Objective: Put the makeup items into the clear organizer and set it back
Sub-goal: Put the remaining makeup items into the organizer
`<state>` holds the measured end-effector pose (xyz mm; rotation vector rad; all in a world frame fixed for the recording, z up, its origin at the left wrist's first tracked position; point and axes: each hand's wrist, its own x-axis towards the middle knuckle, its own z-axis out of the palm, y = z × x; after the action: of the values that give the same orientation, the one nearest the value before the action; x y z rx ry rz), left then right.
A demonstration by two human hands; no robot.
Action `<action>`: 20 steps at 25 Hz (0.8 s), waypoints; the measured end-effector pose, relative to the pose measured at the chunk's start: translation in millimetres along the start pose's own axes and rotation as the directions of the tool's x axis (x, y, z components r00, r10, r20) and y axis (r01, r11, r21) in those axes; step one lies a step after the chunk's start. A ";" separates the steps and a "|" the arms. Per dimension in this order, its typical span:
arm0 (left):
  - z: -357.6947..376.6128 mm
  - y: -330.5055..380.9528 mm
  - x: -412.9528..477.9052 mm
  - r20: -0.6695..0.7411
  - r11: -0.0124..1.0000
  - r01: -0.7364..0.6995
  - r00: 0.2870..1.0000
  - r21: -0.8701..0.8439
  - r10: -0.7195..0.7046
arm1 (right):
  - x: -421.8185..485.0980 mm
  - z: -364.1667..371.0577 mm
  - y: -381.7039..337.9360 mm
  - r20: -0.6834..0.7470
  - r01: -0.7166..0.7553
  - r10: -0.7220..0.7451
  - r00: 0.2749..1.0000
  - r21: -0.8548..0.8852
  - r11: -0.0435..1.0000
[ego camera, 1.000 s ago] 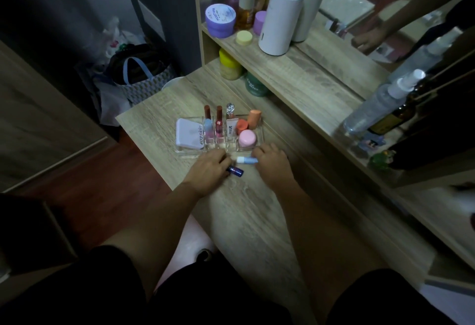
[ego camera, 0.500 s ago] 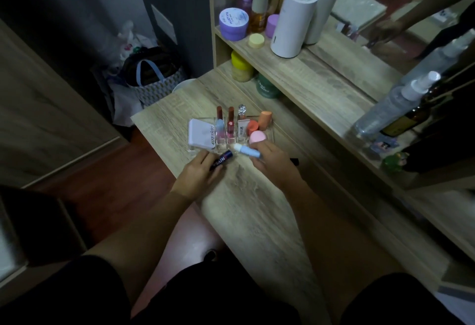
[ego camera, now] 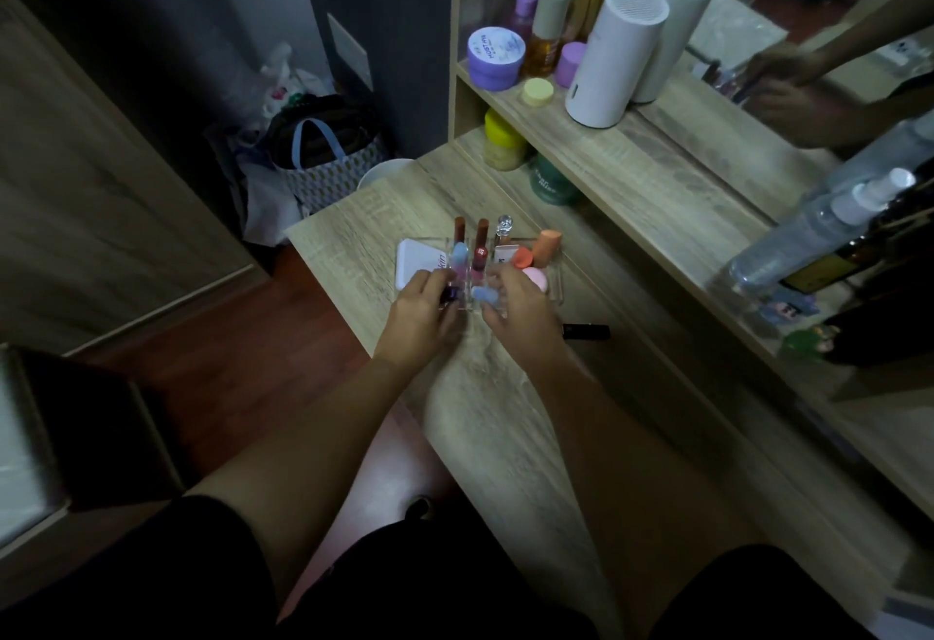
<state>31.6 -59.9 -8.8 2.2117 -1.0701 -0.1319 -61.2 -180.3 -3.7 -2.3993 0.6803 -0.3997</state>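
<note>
I am most of the way through, by my reckoning. The clear organizer (ego camera: pixel 553 280) sits on the desk (ego camera: pixel 505 417) just beyond my hands, and it already holds a white compact (ego camera: pixel 417 260) at its left, upright lipsticks (ego camera: pixel 481 242) in the middle, an orange sponge (ego camera: pixel 546 246) and a pink round piece (ego camera: pixel 536 278) at the right. My left hand (ego camera: pixel 422 318) is curled around a dark purple tube (ego camera: pixel 451 293), fingertips pinching it over the near-left slots. My right hand (ego camera: pixel 520 313) grips a pale blue tube (ego camera: pixel 486 295) the same way, at the near edge. Neither is clearly released yet. A black tube (ego camera: pixel 586 332) lies on the desk to the right of my right hand, outside the organizer. Left, I judge: seat these two, collect that one, then set the organizer back.
</note>
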 end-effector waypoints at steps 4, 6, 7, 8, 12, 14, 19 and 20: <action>3.7 3.9 6.6 -0.036 0.991 0.108 0.993 -0.083 -0.111 | 3.8 4.6 -10.5 -0.172 -0.057 0.079 0.982 0.129 0.990; 4.5 5.3 7.7 -0.062 0.992 0.106 0.992 -0.070 -0.110 | 6.1 8.4 -10.1 -0.143 -0.052 0.075 0.987 0.161 0.986; 5.1 5.5 8.2 -0.067 0.993 0.100 0.992 -0.062 -0.104 | 6.9 10.3 -9.3 -0.120 -0.070 0.091 0.989 0.165 0.984; 5.9 5.1 8.7 -0.062 0.994 0.094 0.993 -0.050 -0.097 | 7.7 12.4 -8.4 -0.111 -0.083 0.102 0.989 0.163 0.983; 10.0 3.1 8.0 -0.007 0.990 0.121 0.993 -0.077 -0.122 | 4.9 16.3 -10.8 -0.070 -0.160 0.184 0.980 0.258 0.953; 10.4 5.1 7.3 0.001 0.981 0.154 0.988 -0.121 -0.155 | 5.6 14.2 -10.8 -0.047 -0.205 0.228 0.973 0.291 0.934; 16.1 10.6 -8.6 -0.047 0.962 0.232 0.969 -0.144 -0.241 | -4.1 10.8 -4.1 -0.052 -0.226 0.250 0.967 0.279 0.933; 19.1 12.0 -15.6 -0.052 0.961 0.235 0.968 -0.145 -0.245 | -8.5 9.8 -0.5 -0.059 -0.239 0.262 0.963 0.254 0.937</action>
<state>6.5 -63.9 -19.2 2.1963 -0.7289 -0.2261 -63.8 -170.7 -12.0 -2.0410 0.9110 -0.4592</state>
